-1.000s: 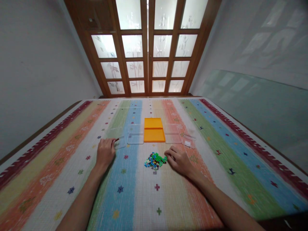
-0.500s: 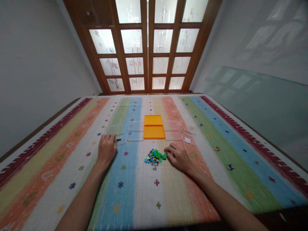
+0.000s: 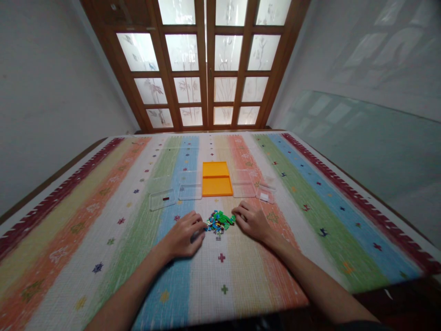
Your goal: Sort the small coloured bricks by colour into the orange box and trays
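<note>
A pile of small building bricks (image 3: pixel 219 221), mostly green and blue, lies on the tablecloth between my hands. My left hand (image 3: pixel 186 235) rests at the pile's left edge, fingers bent and a gap showing between thumb and fingers. No brick shows in it. My right hand (image 3: pixel 251 220) is at the pile's right edge, its fingers curled together with the tips against the green bricks. Whatever is between those fingertips is hidden. Beyond my left hand, a small dark red brick (image 3: pixel 166 199) lies in a clear plastic box (image 3: pixel 155 206).
An open orange case (image 3: pixel 217 185) lies beyond the pile. Clear open boxes flank it: one on its left (image 3: pixel 190 197), one on its right (image 3: pixel 244 196). A smaller clear box (image 3: pixel 271 199) with a white piece sits farther right. The striped tablecloth (image 3: pixel 134 271) covers the table.
My left hand has left the far-left clear box and moved right and nearer to the pile's left edge. My right hand stays by the pile. The view has shifted slightly.
</note>
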Tool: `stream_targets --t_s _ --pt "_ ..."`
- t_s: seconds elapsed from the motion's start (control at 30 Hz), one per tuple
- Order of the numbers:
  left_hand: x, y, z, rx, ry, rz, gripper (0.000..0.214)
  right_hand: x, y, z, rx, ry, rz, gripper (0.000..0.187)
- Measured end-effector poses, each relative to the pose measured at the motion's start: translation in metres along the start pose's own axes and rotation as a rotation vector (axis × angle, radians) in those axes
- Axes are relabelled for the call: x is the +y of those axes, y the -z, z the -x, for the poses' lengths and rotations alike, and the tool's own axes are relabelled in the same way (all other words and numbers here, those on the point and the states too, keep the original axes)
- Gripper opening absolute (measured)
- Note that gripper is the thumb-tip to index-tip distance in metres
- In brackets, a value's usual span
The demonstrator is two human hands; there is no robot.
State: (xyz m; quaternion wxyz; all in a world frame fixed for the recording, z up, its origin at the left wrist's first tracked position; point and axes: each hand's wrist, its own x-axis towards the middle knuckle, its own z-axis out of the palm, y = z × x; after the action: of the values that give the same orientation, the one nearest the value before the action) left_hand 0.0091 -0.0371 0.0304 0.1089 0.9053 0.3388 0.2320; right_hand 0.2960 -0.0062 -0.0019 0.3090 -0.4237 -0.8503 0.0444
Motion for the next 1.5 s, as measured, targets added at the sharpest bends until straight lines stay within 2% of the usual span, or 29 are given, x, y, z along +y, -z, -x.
stream_targets --t_s 0.27,0.37,0.47,0.53,0.73,0.87,1.07,1.33,1.43,1.5 --pt "-0.006 -0.006 0.000 0.054 -0.082 -0.051 0.018 0.000 -0.001 -0.001 0.030 0.036 -0.010 0.021" --pt "-0.005 -0.007 -0.001 0.057 -0.069 -0.026 0.017 0.001 -0.002 0.000 0.039 0.034 -0.008 0.020" --pt "-0.006 -0.002 -0.002 0.072 -0.001 0.059 0.014 0.001 -0.002 0.001 0.035 0.033 -0.004 0.020" --pt "-0.010 0.005 -0.003 0.123 0.061 0.102 0.012 0.002 -0.002 0.001 0.032 0.030 -0.002 0.020" --pt "-0.041 0.033 -0.022 0.287 0.249 0.026 0.011 0.003 -0.003 0.002 0.006 0.017 -0.002 0.020" --pt "-0.063 0.042 -0.047 0.251 0.417 -0.020 0.009 0.003 -0.003 0.002 0.015 0.019 -0.004 0.020" --pt "-0.079 0.037 -0.074 0.129 0.576 -0.008 0.017 0.000 0.000 0.001 0.010 0.010 -0.002 0.019" --pt "-0.084 0.034 -0.079 0.074 0.583 0.023 0.023 -0.001 0.002 0.000 0.011 0.029 -0.002 0.020" --pt "-0.077 0.040 -0.073 0.101 0.555 0.004 0.021 0.000 0.001 0.000 0.028 0.031 -0.016 0.020" --pt "-0.069 0.041 -0.067 0.129 0.484 0.003 0.019 -0.001 0.001 -0.001 0.033 0.023 -0.048 0.020"
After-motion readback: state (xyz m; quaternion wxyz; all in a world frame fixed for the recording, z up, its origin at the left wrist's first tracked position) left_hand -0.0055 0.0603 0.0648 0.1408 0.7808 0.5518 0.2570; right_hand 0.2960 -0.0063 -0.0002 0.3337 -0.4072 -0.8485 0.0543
